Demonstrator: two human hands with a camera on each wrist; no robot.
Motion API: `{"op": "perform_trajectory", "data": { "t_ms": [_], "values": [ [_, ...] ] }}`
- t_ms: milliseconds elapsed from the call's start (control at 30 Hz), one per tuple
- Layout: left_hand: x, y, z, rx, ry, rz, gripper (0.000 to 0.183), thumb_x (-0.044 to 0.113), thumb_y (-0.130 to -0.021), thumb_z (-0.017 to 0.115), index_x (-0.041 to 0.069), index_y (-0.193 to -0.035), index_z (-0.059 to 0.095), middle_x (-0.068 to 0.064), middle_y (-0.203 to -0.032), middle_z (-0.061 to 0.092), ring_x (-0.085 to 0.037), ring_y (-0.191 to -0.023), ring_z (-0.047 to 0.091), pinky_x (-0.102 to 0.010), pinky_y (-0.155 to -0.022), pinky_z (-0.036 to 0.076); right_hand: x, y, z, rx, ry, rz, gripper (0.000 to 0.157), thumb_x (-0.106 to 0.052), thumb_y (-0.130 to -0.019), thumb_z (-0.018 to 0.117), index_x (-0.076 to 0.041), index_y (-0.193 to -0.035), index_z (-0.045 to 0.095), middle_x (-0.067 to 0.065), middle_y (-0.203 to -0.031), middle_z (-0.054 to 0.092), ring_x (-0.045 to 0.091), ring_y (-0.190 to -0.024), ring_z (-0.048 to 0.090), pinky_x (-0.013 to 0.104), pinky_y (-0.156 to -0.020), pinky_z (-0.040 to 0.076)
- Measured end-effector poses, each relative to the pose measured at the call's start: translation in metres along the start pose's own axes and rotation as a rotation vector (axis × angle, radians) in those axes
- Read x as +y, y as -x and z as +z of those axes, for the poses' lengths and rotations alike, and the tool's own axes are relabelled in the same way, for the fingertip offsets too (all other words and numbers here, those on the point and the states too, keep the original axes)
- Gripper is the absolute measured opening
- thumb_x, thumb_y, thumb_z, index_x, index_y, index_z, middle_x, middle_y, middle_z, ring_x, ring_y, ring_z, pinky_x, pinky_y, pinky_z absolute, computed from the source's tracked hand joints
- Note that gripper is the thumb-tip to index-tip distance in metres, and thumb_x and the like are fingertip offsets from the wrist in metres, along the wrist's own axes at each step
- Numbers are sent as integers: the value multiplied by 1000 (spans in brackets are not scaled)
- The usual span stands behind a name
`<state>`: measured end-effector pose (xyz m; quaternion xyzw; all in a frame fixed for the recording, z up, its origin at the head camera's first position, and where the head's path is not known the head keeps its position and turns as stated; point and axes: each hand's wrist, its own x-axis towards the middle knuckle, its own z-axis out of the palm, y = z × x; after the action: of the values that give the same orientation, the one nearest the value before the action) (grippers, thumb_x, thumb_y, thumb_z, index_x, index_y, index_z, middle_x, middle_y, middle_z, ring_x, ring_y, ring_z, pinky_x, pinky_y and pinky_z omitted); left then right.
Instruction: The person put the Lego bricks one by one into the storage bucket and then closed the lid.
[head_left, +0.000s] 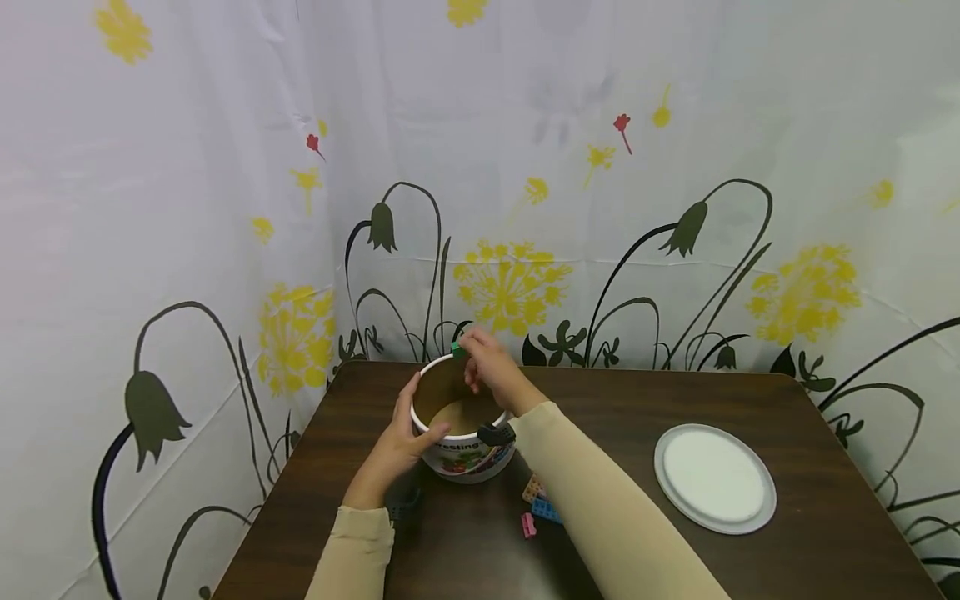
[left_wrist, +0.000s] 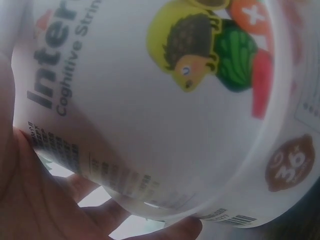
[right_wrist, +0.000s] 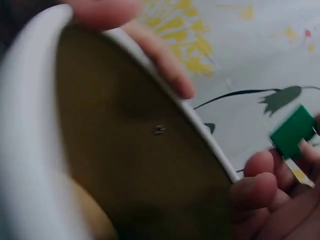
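Observation:
A round white tub (head_left: 459, 465) with printed fruit and animals on its wall stands on the table, its top uncovered and its brown inside showing. My left hand (head_left: 401, 446) grips the tub at its left side, the thumb over the near rim and the fingers along the outside. Close up in the left wrist view, fingers (left_wrist: 40, 195) spread against the printed wall. Above the far rim, my right hand (head_left: 491, 367) pinches a small green block (right_wrist: 294, 132). In the right wrist view that block is just outside the rim, with some fingertips beside the edge.
On the table (head_left: 600, 400), right of the tub and partly behind the right sleeve, lie a blue brick (head_left: 547, 510), an orange brick (head_left: 532, 487) and a pink brick (head_left: 528, 526). A round white lid (head_left: 716, 475) lies farther right. A flowered curtain (head_left: 645, 250) hangs behind.

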<state>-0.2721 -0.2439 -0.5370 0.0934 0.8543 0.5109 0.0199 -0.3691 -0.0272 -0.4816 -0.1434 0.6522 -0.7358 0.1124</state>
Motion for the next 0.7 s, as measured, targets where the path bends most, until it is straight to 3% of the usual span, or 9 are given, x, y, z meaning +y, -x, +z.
{"op": "perform_trajectory", "data": {
  "t_ms": [167,400,533,700],
  "values": [
    [0,3,0,3,2,-3,107,43,-98,77,31,-175,4,-17,-181,12,-51,-160,30,-71,-125,30,2,4,3,-2,64,1,24,-31,-114,51,-9,-113,61,-2,-62,45,15,-53,42,28,-51,37],
    [1,5,-4,13,2,2,109,42,-96,79,29,-176,5,-19,-181,12,-53,-159,30,-73,-124,29,-1,8,10,8,27,-15,28,-28,-114,54,-3,-124,61,-6,-63,38,10,-52,31,26,-51,29],
    [0,3,-4,7,-2,5,108,42,-97,78,30,-176,5,-18,-181,12,-52,-160,28,-74,-125,28,-3,9,9,28,41,-19,27,-27,-113,55,-4,-124,62,-5,-72,43,10,-55,31,25,-52,30],
    [-1,0,-2,0,13,0,107,40,-97,77,29,-176,5,-18,-181,11,-52,-160,29,-73,-125,28,-1,8,5,52,68,-56,30,-27,-113,55,-2,-127,61,-2,-96,51,11,-62,36,24,-55,34]
  ]
}}
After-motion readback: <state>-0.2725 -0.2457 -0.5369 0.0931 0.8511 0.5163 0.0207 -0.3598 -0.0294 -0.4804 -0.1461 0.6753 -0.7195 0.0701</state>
